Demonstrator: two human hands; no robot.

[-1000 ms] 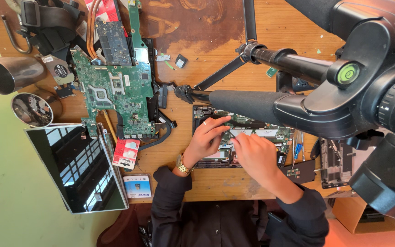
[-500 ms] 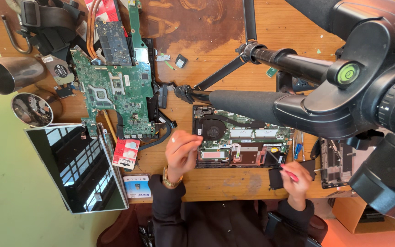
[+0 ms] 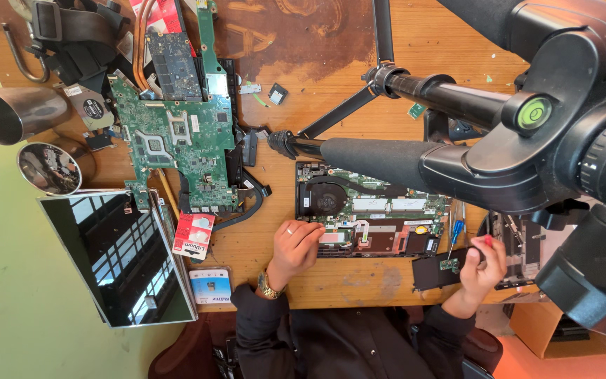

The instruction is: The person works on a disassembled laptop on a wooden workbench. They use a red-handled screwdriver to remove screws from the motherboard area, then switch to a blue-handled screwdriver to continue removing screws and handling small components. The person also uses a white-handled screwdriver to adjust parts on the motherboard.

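An opened laptop base [image 3: 376,214] with its fan and green board exposed lies on the wooden table [image 3: 331,63]. My left hand [image 3: 296,245], wearing a ring and a wristwatch, rests with curled fingers on the base's near left corner. My right hand [image 3: 482,267] is off to the right of the base, closed around a red-handled screwdriver [image 3: 488,241]. It hovers over a black plate [image 3: 433,275] that carries a small green circuit piece [image 3: 449,264]. A blue-handled screwdriver [image 3: 455,233] lies just left of this hand.
A large green motherboard [image 3: 177,140] and loose parts fill the far left. A detached screen panel [image 3: 117,256], a metal cup [image 3: 12,112], a round tin [image 3: 49,168] and small packets [image 3: 193,235] sit at the left. A black tripod and camera [image 3: 527,133] loom over the right.
Both hands left the middle of the laptop base. My right hand moved right, now holding the red-handled screwdriver over the black plate. My left hand drew back to the near left corner.
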